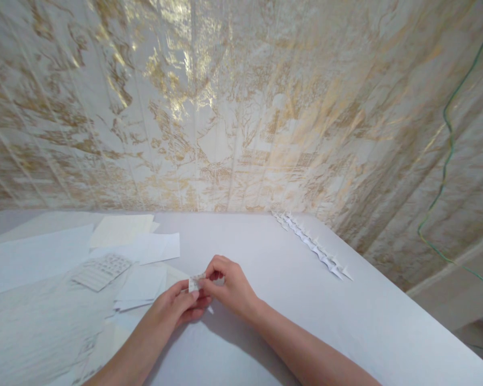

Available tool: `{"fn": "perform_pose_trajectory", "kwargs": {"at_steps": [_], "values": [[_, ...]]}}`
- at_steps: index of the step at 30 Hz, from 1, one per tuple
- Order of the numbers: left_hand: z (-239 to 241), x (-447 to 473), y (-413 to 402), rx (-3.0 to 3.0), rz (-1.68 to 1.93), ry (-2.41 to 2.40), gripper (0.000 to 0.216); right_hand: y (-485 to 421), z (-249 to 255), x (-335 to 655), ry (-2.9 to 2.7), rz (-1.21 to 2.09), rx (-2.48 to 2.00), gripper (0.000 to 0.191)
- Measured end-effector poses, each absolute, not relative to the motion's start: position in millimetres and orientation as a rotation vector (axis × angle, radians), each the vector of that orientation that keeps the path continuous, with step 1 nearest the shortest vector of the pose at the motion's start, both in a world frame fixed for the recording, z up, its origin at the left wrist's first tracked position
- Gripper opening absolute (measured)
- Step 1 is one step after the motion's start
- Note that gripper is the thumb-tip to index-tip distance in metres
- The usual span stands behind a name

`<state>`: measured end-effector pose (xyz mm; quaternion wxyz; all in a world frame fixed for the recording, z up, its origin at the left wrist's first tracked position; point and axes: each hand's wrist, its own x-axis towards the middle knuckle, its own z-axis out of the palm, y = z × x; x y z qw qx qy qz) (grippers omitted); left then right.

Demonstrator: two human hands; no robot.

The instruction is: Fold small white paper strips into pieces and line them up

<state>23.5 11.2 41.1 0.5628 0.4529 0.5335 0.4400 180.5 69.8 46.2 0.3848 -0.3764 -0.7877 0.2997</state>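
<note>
A small folded piece of printed paper (194,282) is held between my two hands, above the white table. My left hand (183,305) grips it from the left, thumb in front and fingers curled behind. From the right, my right hand (229,281) pinches its upper right edge with thumb and forefinger. A pale pointed tip shows just below my left fingers; I cannot tell whether it belongs to the same paper. My fingers cover much of the folded piece.
Loose paper sheets (36,257) spread over the left of the table (249,236), with a printed stack (101,271) and white slips (143,284) near my left hand. Rows of pointed folded paper pieces (312,244) lie at the back right. A gold-patterned curtain (225,107) hangs behind.
</note>
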Motion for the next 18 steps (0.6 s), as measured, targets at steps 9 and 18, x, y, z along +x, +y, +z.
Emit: {"fn": "perform_pose_trajectory", "kwargs": {"at_steps": [9,18], "values": [[36.3,32.0,10.7,0.937,1.057,1.076,0.042,56.4,47.0,176.4,-2.335,0.396,-0.969,0.012],[39.4,34.5,7.3,1.005,1.054,1.089,0.041,57.2,44.7,178.4,-2.372,0.315,-0.924,0.015]]}}
